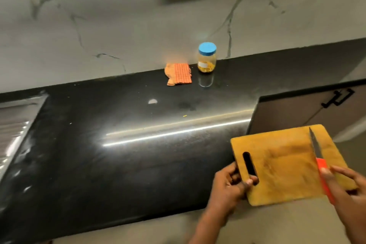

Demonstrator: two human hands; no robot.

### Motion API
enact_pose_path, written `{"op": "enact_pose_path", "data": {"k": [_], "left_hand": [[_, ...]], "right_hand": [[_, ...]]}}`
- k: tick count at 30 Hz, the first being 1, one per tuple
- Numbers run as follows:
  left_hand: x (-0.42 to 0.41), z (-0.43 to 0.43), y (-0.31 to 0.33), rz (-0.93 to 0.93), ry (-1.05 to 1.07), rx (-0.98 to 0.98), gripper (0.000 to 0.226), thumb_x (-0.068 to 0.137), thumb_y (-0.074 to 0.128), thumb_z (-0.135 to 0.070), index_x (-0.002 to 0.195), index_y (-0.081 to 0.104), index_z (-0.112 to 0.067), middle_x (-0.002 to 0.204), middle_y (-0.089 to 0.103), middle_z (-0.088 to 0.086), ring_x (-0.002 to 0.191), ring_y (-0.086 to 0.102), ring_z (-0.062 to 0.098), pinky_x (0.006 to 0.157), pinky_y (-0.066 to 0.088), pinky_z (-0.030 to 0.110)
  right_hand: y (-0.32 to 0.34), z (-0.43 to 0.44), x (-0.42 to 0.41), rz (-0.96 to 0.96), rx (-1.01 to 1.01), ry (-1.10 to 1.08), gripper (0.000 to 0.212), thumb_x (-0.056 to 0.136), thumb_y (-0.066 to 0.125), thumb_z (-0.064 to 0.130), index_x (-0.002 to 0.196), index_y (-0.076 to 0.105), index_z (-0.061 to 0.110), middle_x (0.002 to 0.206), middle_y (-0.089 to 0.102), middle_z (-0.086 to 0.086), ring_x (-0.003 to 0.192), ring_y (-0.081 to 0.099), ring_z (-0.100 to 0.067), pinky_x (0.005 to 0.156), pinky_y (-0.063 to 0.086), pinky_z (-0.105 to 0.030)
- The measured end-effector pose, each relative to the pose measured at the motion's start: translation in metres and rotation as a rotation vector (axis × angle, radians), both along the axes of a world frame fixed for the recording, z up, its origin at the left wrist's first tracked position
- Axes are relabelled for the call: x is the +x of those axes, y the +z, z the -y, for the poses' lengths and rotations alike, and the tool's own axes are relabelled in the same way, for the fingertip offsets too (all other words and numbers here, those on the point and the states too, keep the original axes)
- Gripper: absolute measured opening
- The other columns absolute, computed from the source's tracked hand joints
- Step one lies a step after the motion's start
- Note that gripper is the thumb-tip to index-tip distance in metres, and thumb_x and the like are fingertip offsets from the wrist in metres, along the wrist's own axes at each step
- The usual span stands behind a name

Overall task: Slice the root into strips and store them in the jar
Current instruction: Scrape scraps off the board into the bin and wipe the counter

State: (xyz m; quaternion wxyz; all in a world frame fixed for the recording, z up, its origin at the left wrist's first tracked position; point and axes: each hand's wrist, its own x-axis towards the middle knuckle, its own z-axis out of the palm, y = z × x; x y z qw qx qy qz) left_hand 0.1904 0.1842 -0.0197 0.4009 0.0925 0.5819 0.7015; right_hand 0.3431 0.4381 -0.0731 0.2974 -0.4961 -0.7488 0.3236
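A yellow-stained wooden cutting board (pixel 283 162) is held in the air past the counter's front right corner. My left hand (pixel 229 188) grips its left edge by the handle slot. My right hand (pixel 344 186) grips the board's right edge and pins a knife (pixel 318 156) with an orange handle against it, blade lying flat and pointing away from me. A clear jar (pixel 207 58) with a blue lid stands at the back of the counter, closed, with yellow strips inside. No whole root shows.
The black stone counter (pixel 122 144) runs left to a steel sink drainer (pixel 13 125). An orange checked cloth (pixel 179 74) lies left of the jar. A small yellow scrap (pixel 184 115) sits mid-counter. A cabinet door with a black handle (pixel 338 99) is at the right.
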Motion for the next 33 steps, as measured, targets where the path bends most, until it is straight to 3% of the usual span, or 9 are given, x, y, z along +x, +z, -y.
{"op": "enact_pose_path", "data": {"k": [3,6,10,15,19,22,25,28,33], "left_hand": [[-0.035,0.036,0.009,-0.120,0.096,-0.049,0.032,0.082,0.068,-0.003,0.109,0.067,-0.020,0.089,0.075,-0.002,0.086,0.069,0.009,0.069,0.054,0.021],[-0.068,0.085,0.013,-0.217,0.168,-0.189,0.040,0.086,0.067,0.002,0.109,0.071,-0.030,0.099,0.076,-0.003,0.092,0.070,0.013,0.070,0.056,0.028],[-0.103,0.149,0.017,-0.336,0.218,-0.471,0.041,0.076,0.074,-0.020,0.114,0.071,-0.034,0.097,0.077,-0.006,0.091,0.073,0.015,0.084,0.059,0.046],[-0.131,0.191,0.025,-0.435,0.232,-0.789,0.028,0.082,0.075,-0.016,0.108,0.074,-0.027,0.090,0.074,-0.009,0.083,0.068,0.006,0.079,0.055,0.028],[-0.146,0.194,0.022,-0.494,0.192,-0.945,0.021,0.081,0.074,-0.014,0.101,0.076,-0.021,0.085,0.073,-0.003,0.080,0.067,0.010,0.072,0.052,0.024],[-0.152,0.192,0.013,-0.522,0.187,-1.024,0.009,0.075,0.073,-0.013,0.082,0.075,-0.007,0.072,0.071,0.004,0.066,0.065,0.012,0.058,0.048,0.023],[-0.152,0.188,0.009,-0.543,0.234,-1.076,0.021,0.071,0.075,-0.020,0.067,0.067,-0.002,0.057,0.062,0.006,0.052,0.056,0.013,0.050,0.044,0.028],[-0.148,0.182,0.012,-0.569,0.300,-1.134,0.022,0.071,0.075,-0.027,0.066,0.066,-0.008,0.060,0.062,0.002,0.057,0.057,0.013,0.046,0.037,0.026],[-0.150,0.181,0.011,-0.525,0.370,-1.136,0.022,0.077,0.077,-0.032,0.074,0.068,-0.013,0.067,0.064,-0.001,0.066,0.059,0.015,0.054,0.042,0.027]], "right_hand": [[0.039,0.049,-0.057,0.010,0.046,0.025,0.051,0.068,0.066,0.073,0.101,0.065,0.035,0.094,0.066,-0.006,0.082,0.062,-0.028,0.061,0.048,-0.035],[0.051,0.102,-0.101,-0.011,0.030,0.103,0.046,0.069,0.069,0.061,0.096,0.068,0.025,0.099,0.065,-0.011,0.087,0.060,-0.030,0.072,0.051,-0.039],[0.040,0.158,-0.142,-0.010,0.000,0.213,0.036,0.068,0.079,0.050,0.094,0.067,0.028,0.098,0.062,-0.010,0.088,0.060,-0.032,0.074,0.051,-0.039],[0.032,0.204,-0.172,0.111,-0.018,0.328,0.045,0.069,0.072,0.059,0.100,0.064,0.028,0.100,0.060,-0.011,0.092,0.056,-0.032,0.079,0.050,-0.039],[0.035,0.213,-0.183,0.170,-0.048,0.361,0.050,0.071,0.070,0.060,0.106,0.061,0.026,0.106,0.056,-0.012,0.098,0.052,-0.032,0.081,0.046,-0.038],[0.034,0.213,-0.187,0.221,-0.011,0.373,0.054,0.072,0.068,0.062,0.110,0.060,0.024,0.105,0.051,-0.009,0.099,0.050,-0.029,0.081,0.045,-0.036],[0.032,0.216,-0.188,0.246,0.025,0.389,0.056,0.073,0.067,0.063,0.112,0.059,0.025,0.103,0.043,-0.003,0.093,0.042,-0.018,0.073,0.041,-0.029],[0.030,0.218,-0.188,0.256,0.043,0.393,0.055,0.073,0.068,0.062,0.113,0.060,0.024,0.107,0.045,-0.005,0.093,0.039,-0.016,0.071,0.038,-0.027],[0.027,0.218,-0.192,0.260,0.047,0.393,0.054,0.071,0.068,0.063,0.111,0.060,0.027,0.103,0.041,-0.001,0.093,0.041,-0.016,0.071,0.041,-0.028]]}}
